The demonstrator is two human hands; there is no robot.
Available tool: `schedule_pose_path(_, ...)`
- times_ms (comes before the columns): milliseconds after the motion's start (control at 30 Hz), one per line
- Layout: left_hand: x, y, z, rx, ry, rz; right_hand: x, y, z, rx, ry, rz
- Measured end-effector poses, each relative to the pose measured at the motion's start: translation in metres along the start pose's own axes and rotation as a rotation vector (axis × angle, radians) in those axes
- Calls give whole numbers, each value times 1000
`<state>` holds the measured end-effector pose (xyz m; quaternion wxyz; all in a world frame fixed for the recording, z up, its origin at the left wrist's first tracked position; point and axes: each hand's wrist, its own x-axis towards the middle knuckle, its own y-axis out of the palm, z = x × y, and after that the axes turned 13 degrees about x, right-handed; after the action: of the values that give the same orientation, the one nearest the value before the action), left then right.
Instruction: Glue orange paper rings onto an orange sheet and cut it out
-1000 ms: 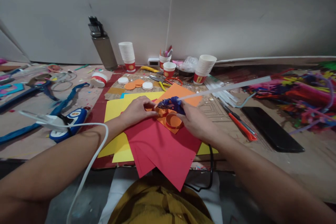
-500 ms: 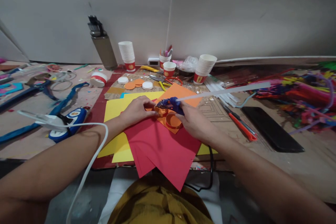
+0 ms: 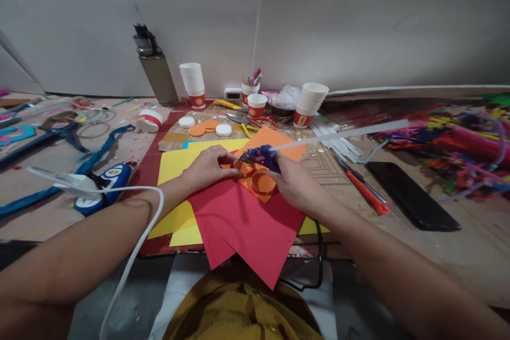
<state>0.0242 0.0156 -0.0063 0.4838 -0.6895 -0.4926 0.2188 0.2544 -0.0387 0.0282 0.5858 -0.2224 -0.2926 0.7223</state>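
My right hand (image 3: 295, 180) is wrapped round a blue hot glue gun (image 3: 268, 154), with a long whitish glue stick (image 3: 342, 134) jutting from its back toward the right. The gun's nozzle points left, over an orange paper ring (image 3: 246, 169). Thumb and fingers of my left hand (image 3: 209, 168) pinch the left side of that ring. A second orange ring (image 3: 263, 183) stands just beside it, close to my right fingers. Both rest on orange paper (image 3: 281, 142), which overlaps red sheets (image 3: 247, 218) and yellow sheets (image 3: 171, 170).
Behind the paper are stacked paper cups (image 3: 193, 82), more cups (image 3: 311, 103), orange discs (image 3: 203, 127) and pliers (image 3: 258, 123). A bottle (image 3: 158, 74) leans by the wall. Right of me lie a utility knife (image 3: 366, 191), a phone (image 3: 412, 195) and pipe cleaners (image 3: 458, 149). A white cable (image 3: 135, 255) crosses my left arm.
The glue gun has shifted slightly right, its nozzle drawing a little away from my left fingertips. My left hand keeps its place on the ring.
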Motion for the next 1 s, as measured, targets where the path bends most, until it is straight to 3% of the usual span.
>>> schedule_pose_path(100, 0, -1, -1, -9, -6, 2, 0, -3, 2, -27, 55, -19)
schedule_pose_path(367, 0, -1, 0, -4, -3, 4, -2, -4, 2, -47, 33, -27)
schedule_pose_path(733, 1, 1, 1, 15, -7, 14, -4, 3, -2, -8, -73, 25)
schedule_pose_path(1000, 0, 1, 1, 9, -13, 10, 5, 2, -12, 103, -3, 30)
